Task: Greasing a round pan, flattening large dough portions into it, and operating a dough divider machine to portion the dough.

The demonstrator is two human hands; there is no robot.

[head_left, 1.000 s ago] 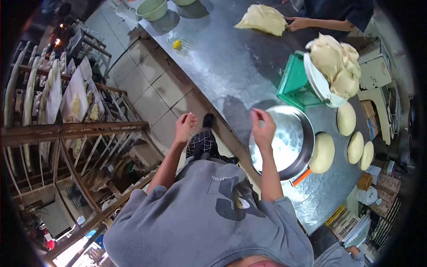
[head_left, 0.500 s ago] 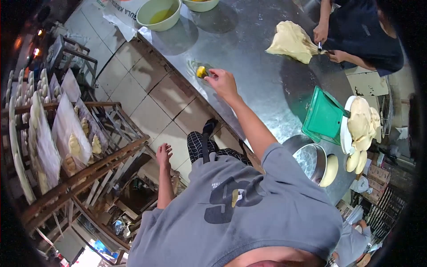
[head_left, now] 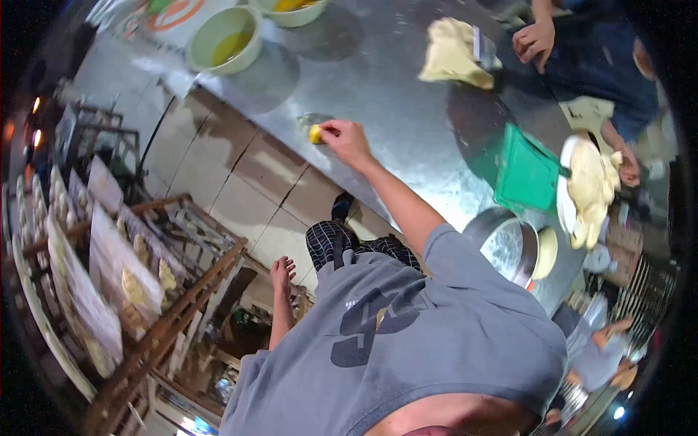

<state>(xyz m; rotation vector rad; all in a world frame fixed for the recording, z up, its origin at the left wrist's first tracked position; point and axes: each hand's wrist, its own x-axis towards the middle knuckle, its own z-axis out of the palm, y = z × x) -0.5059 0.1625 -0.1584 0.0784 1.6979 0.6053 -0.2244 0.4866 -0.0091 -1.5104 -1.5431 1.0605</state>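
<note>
Landmark = green scale [head_left: 527, 171] on the metal table [head_left: 407, 138]. Sides are the person's own.

Right hand [head_left: 345, 143]: well left of the scale, arm stretched out over the table. Fingertips bent in and closed on a small yellow lump [head_left: 315, 134]. Lump is well left of the scale, near the table edge, with a wet-looking smear [head_left: 311, 118] just beside it. Can't tell if the lump is pressed on the tabletop or slightly raised.

Left hand [head_left: 282, 270]: farther left of the scale and nearer the body, off the table, over the floor side. Fingers loosely bent, slightly spread. Hands well apart.

Around the scale:
- On its white plate: big pale dough mass [head_left: 590, 185], drooping over the near rim.
- Just on its near side: round metal pan [head_left: 525, 265], with a rounded dough piece [head_left: 547, 254] right beside it.
- Beyond it, a bit left: loose dough slab [head_left: 454, 58]. A co-worker's hand [head_left: 536, 43] is near that slab, farther side of the scale.
- Far left and beyond: two pale bowls, one [head_left: 246, 59] with yellow liquid, the other [head_left: 304, 18] with something yellow-orange.
- Farthest left, past the floor: wooden rack [head_left: 174, 305] with tilted trays of shaped dough [head_left: 134, 291].
</note>
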